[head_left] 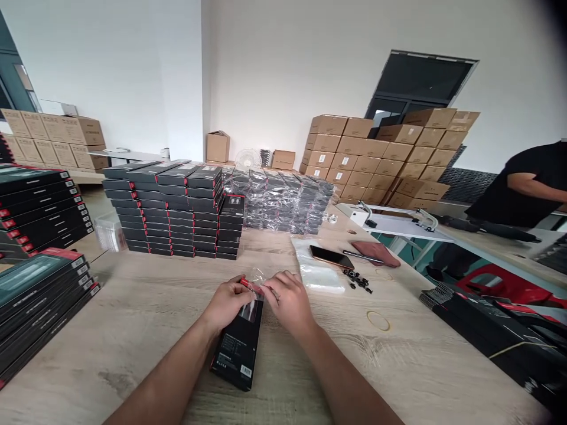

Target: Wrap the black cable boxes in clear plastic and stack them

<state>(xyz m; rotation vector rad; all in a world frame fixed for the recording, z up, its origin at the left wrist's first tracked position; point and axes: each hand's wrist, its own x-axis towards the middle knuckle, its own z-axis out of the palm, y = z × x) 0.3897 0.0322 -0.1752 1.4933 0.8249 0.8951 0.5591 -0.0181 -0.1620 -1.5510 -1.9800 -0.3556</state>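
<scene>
Right now both hands meet over one flat black box (236, 348) that lies on the wooden table (146, 319), its length running from 6 o'clock to 12. The left hand (227, 305) pinches the box's far end, thumb and forefinger closed beside a small red tab (244, 283). The box's near end juts out toward 6 o'clock, between the two forearms. The right hand (289, 301) sits just beside the left, at its 3 o'clock, with its fingers closed on one clear sleeve (257, 276) that puffs up over the box's far end. The sleeve seems to cover only the upper part of the box, though the glare makes that hard to judge.

At 2 o'clock from the hands one phone (331, 257) lies on a pile of clear bags (316, 276), with one dark red pouch (376, 252) beyond it. A scatter of small black parts (358, 282) is too fine to count. One rubber band (378, 320) lies at 4 o'clock.

At 11 o'clock stands a block of stacked boxes (168, 212), four tall columns and a shorter fifth. Wrapped bundles (283, 200) stand at 12 to 1 o'clock. Two more piles, one at the rear (39, 206) and one nearer (39, 295), sit at 9 o'clock. Far off at 3 o'clock is another person's black sleeve (527, 189).
</scene>
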